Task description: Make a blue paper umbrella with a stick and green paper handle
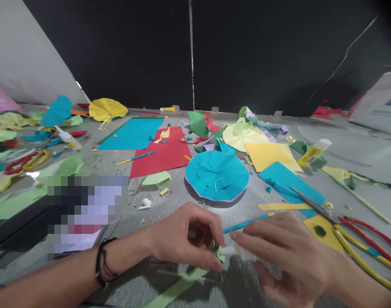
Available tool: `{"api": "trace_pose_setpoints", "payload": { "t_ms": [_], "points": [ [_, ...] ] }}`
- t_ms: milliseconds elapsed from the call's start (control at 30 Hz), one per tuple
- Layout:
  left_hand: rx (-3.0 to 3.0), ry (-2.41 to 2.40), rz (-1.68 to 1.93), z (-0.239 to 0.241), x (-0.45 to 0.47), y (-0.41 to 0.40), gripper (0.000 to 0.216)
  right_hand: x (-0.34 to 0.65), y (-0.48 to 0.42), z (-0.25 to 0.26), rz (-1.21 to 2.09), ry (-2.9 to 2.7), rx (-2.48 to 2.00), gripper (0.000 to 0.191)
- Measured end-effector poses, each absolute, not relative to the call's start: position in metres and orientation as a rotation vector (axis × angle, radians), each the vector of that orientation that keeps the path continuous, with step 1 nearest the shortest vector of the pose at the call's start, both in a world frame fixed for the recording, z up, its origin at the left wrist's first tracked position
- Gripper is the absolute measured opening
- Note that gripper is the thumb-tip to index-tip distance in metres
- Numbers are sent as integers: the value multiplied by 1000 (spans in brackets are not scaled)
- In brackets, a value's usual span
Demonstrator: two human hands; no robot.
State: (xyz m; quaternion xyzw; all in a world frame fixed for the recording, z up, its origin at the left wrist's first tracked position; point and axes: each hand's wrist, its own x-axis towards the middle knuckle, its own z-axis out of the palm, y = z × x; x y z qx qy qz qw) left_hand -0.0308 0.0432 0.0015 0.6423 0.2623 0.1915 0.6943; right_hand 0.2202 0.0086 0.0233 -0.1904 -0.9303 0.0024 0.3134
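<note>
My left hand is curled, thumb and fingers pinching a light green paper strip that trails toward the near edge. My right hand meets it from the right, fingers pressed together on a small white piece at the strip's end. A thin blue stick lies just behind my fingertips. Beyond both hands a round blue paper disc lies flat on the grey table.
Red-and-yellow scissors lie at the right, another pair at the left. A glue stick, red sheet, blue sheet, yellow sheet, yellow paper umbrella and many paper scraps cover the table. A blurred patch sits at the left.
</note>
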Motion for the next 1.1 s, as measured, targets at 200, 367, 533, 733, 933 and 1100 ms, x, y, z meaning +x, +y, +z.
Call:
{"api": "trace_pose_setpoints", "payload": {
  "t_ms": [200,367,533,733,933,1100],
  "points": [
    [1468,580,425,0,-31,43,40,217,5,27,7,-2451,-500,46],
    [1472,578,457,-1,-30,42,39,216,6,29,35,-2463,-481,50],
    [1476,574,447,-2,-29,42,40,217,6,30,27,-2462,-491,48],
    [1473,565,457,-1,-30,42,38,219,6,28,-27,-2458,-502,46],
    [1456,544,453,-2,-31,43,37,220,5,28,-74,-2467,-517,47],
    [1501,592,445,-2,-31,43,37,220,5,29,-71,-2491,-480,54]
  ]
}}
